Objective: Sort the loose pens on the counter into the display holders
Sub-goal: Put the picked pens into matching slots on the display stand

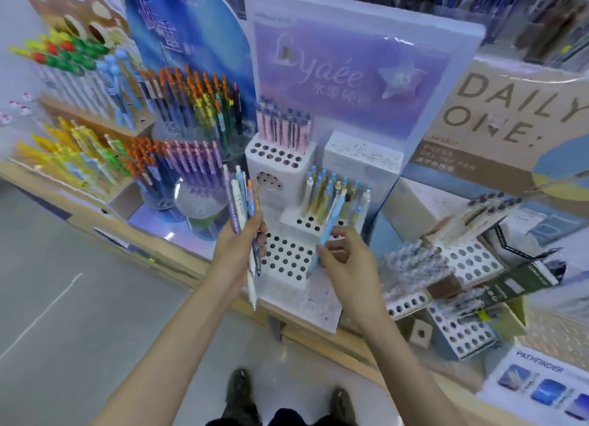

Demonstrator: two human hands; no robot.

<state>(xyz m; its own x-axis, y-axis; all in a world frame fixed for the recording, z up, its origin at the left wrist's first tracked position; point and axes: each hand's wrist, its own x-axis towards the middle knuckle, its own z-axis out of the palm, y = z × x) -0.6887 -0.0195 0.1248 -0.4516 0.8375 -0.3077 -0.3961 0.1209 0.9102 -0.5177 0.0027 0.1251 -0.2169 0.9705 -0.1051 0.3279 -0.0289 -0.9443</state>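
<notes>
The right hand (345,260) pinches a slim pale-blue plastic pen (328,234), its long axis tilted steeply, tip apparently just above the white perforated tiered holder (287,260), while the left hand (242,244) grips a mixed pen bundle (242,202) beside it.

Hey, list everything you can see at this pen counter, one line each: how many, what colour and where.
tiered holder: one, white with round holes, centre of counter
pink pens: a cluster, pink with dark tops, top tier
blue-and-gold pens: a cluster, middle tier
purple sign: one, behind the holder
tan sign: one, reads DAILY ONE, right
orange-topped pens: many, left of the holder
green-topped pens: many, some red tops, far left
grey pens: a heap, right of the holder
loose pens: several, purple, white, blue, in the left hand
light blue pen: one, over the holder
shoes: two, dark, bottom edge
left hand: grips the loose pens
right hand: pinches the light blue pen
</notes>
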